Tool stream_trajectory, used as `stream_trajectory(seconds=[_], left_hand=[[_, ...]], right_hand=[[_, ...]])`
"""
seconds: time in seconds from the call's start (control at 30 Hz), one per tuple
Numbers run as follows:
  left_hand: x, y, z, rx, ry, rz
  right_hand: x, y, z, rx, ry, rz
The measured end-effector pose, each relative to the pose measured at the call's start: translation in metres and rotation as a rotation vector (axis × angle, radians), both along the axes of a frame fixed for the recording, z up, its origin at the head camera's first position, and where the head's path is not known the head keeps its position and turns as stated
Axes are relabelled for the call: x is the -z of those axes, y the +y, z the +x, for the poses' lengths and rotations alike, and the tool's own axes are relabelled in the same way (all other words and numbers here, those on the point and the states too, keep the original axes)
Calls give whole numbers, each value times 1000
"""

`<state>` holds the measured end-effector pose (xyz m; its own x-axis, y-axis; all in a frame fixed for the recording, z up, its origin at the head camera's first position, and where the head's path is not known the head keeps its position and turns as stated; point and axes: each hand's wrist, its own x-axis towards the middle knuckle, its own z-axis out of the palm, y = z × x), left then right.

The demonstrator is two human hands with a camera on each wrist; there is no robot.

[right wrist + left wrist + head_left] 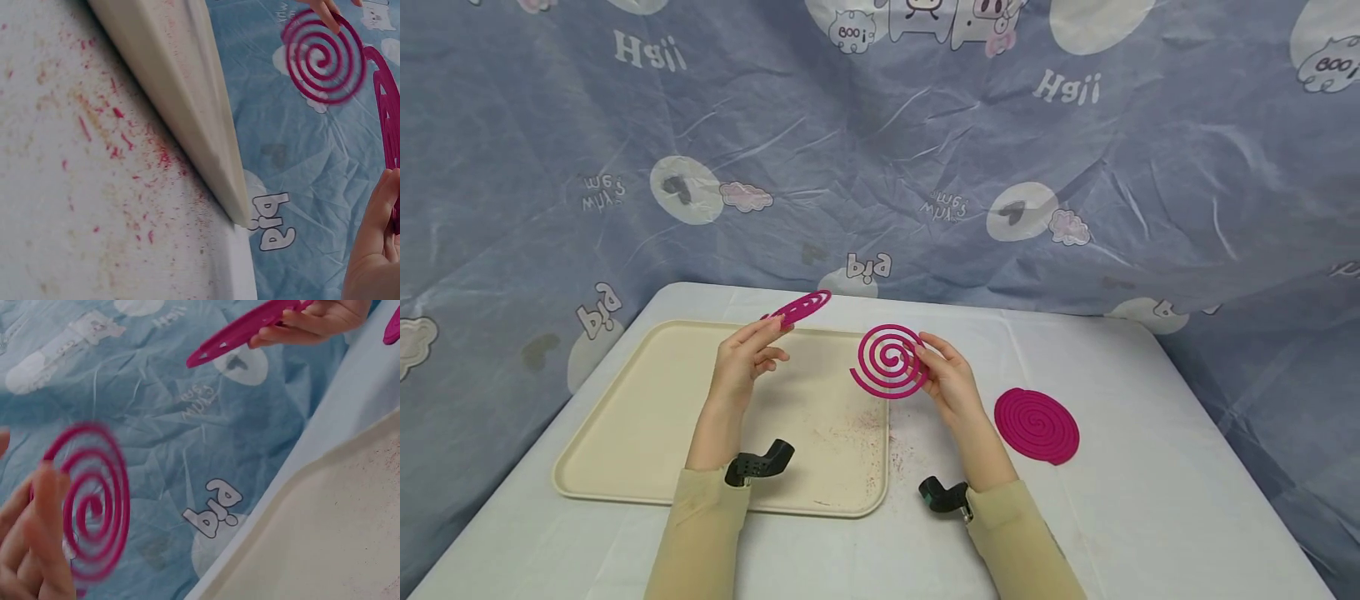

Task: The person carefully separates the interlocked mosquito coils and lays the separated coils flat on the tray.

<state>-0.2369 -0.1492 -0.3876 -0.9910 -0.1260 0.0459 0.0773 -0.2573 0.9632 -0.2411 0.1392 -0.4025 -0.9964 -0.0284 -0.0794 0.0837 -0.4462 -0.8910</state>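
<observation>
My left hand (739, 365) pinches the near edge of a magenta mosquito coil (808, 307), held tilted above the far side of the cream tray (658, 417). In the left wrist view that coil (95, 509) shows as a single spiral with open gaps. A second mosquito coil (890, 360) is gripped at its right edge by my right hand (955, 382), thumb in front, over the tray's right edge. Its spiral faces the head camera. Seen from the right wrist, this coil (387, 119) is nearly edge-on. The two held coils are apart.
Flat on the white table (1150, 500), right of my right hand, lies a tightly wound magenta coil disc (1037, 425). Reddish crumbs (119, 112) are scattered on the tray's right end and the cloth beside it. A blue printed curtain (850, 133) hangs behind the table.
</observation>
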Motion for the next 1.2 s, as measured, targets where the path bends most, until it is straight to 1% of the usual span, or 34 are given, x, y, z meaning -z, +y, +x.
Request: stream_trajectory(seconds=[0.1, 0.17, 0.2, 0.27, 0.37, 0.47, 0.53, 0.77, 0.97, 1.1, 1.2], left_hand=[[4, -5, -2, -96, -85, 5], [8, -9, -4, -133, -139, 2], [10, -11, -5, -135, -160, -8], [14, -16, -7, -108, -188, -31], [20, -22, -10, -56, -217, -56], [24, -27, -12, -39, -238, -62], [26, -29, -13, -48, -252, -73], [34, -37, -14, -76, -280, -171], [43, -45, -16, -104, -312, -194], [48, -49, -16, -116, -331, -208], [49, -51, -16, -128, -345, -220]], right_hand=[[4, -4, -6, 1, -15, 23], [6, -8, -10, -3, -27, 36], [7, -10, -12, -8, -30, 47], [9, -14, -16, -16, -41, 67], [12, -20, -23, -24, -56, 92], [15, -26, -29, -28, -85, 107], [17, -30, -33, -31, -104, 114], [27, -40, -43, -54, -146, 141], [35, -43, -50, -46, -194, 163], [39, -44, -53, -52, -198, 199], [41, -45, -55, -60, -194, 217]])
